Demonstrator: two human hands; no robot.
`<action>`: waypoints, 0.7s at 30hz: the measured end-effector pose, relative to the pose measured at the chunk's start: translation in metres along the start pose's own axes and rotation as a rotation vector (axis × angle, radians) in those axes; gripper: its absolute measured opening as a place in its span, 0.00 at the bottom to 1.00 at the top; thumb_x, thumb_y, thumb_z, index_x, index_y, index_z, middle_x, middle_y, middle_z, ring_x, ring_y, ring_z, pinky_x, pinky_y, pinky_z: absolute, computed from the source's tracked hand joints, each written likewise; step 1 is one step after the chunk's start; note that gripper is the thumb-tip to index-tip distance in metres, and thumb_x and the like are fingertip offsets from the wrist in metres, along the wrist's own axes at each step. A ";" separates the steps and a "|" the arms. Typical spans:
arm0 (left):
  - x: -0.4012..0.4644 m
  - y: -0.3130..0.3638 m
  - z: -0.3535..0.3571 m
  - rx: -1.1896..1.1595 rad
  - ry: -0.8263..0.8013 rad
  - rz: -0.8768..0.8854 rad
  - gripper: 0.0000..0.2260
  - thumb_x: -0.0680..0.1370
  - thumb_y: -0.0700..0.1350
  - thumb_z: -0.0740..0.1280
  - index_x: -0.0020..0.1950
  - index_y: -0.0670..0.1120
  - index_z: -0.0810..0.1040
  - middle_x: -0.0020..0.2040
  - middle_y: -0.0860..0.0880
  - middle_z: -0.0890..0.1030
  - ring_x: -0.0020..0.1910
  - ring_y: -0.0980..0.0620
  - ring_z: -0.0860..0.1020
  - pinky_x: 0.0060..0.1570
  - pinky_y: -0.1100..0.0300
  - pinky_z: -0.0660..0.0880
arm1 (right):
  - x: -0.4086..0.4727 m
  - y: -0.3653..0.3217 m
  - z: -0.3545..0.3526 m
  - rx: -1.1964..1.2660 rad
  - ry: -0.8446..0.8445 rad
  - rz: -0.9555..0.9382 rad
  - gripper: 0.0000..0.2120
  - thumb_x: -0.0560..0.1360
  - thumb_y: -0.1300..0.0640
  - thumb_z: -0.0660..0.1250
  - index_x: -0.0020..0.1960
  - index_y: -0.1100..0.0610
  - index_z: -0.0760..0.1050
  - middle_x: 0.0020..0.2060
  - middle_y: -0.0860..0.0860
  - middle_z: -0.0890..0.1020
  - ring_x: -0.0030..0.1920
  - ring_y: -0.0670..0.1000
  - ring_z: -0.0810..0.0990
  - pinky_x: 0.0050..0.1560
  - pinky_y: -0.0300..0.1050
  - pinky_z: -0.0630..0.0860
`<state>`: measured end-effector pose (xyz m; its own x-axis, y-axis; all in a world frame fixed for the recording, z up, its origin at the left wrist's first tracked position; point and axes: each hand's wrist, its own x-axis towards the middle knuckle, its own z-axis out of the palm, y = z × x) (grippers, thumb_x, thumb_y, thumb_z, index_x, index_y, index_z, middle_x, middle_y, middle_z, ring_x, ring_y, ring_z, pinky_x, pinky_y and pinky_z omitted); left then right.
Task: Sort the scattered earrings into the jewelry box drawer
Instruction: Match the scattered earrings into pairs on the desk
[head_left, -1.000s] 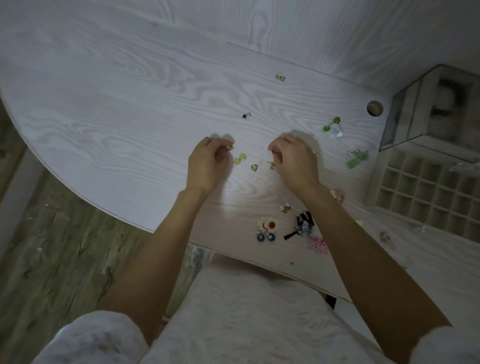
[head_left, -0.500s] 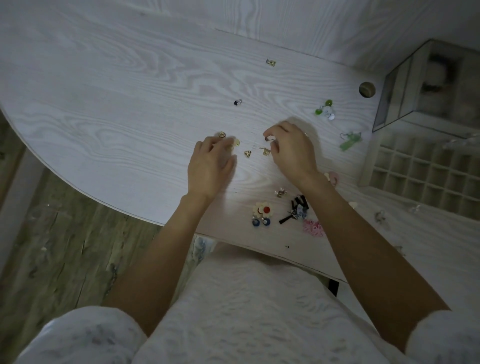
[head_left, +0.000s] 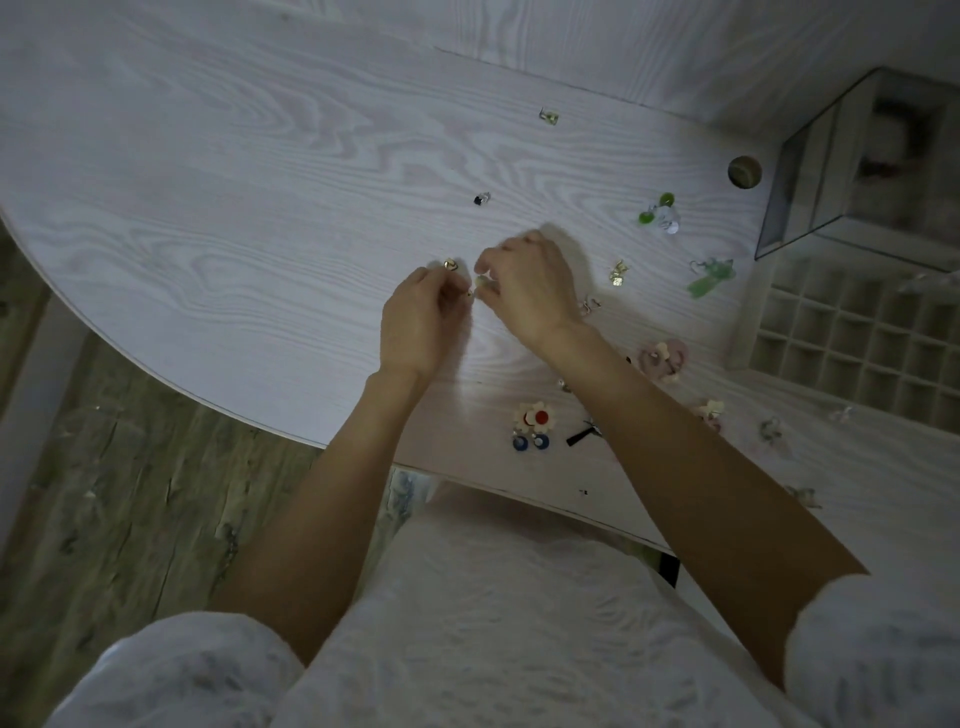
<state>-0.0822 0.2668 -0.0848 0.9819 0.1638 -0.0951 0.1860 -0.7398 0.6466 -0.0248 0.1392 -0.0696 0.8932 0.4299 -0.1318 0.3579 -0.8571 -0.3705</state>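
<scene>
My left hand (head_left: 418, 327) and my right hand (head_left: 530, 286) meet over the middle of the white table (head_left: 234, 218). Both pinch a small pale earring (head_left: 479, 283) between their fingertips. A small gold earring (head_left: 450, 264) lies just beyond my left fingers. Other earrings lie scattered: a gold pair (head_left: 618, 273), green ones (head_left: 711, 275), a green-and-white cluster (head_left: 658, 214), a dark stud (head_left: 481, 198), a flower pair with blue discs (head_left: 534, 426). The drawer with a grid of compartments (head_left: 852, 343) stands at the right.
A glass jewelry box (head_left: 878, 166) stands behind the drawer at the far right. A round cable hole (head_left: 744, 172) sits near it. A pink flower earring (head_left: 665, 356) and several pale pieces lie by my right forearm. The table's curved edge runs at the left over a wood floor.
My right hand has moved left to meet my left hand, and both now pinch the pale earring. The gold pair my right hand covered lies exposed to its right.
</scene>
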 end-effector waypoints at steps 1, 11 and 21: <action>0.002 0.000 -0.003 0.019 -0.040 -0.005 0.04 0.75 0.43 0.66 0.48 0.45 0.78 0.46 0.49 0.79 0.42 0.56 0.73 0.42 0.66 0.66 | 0.002 -0.003 0.001 -0.019 -0.009 0.008 0.11 0.76 0.55 0.65 0.56 0.55 0.77 0.51 0.54 0.82 0.57 0.56 0.73 0.57 0.47 0.69; -0.026 -0.012 -0.008 0.084 -0.146 -0.010 0.03 0.77 0.38 0.62 0.49 0.40 0.74 0.48 0.44 0.76 0.47 0.48 0.74 0.44 0.63 0.65 | 0.003 -0.012 0.004 -0.147 -0.065 -0.025 0.07 0.76 0.61 0.61 0.53 0.61 0.73 0.52 0.56 0.78 0.56 0.57 0.71 0.56 0.46 0.67; -0.028 0.058 0.011 -0.130 -0.037 0.078 0.04 0.74 0.43 0.69 0.47 0.49 0.82 0.44 0.54 0.83 0.39 0.57 0.78 0.42 0.63 0.74 | -0.083 0.057 -0.036 0.216 0.221 0.277 0.07 0.76 0.54 0.64 0.51 0.57 0.75 0.48 0.51 0.80 0.50 0.51 0.76 0.44 0.43 0.71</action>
<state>-0.0980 0.2122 -0.0530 0.9943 0.0829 -0.0673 0.1053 -0.6579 0.7457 -0.0684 0.0448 -0.0471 0.9930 0.1002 -0.0617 0.0517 -0.8422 -0.5367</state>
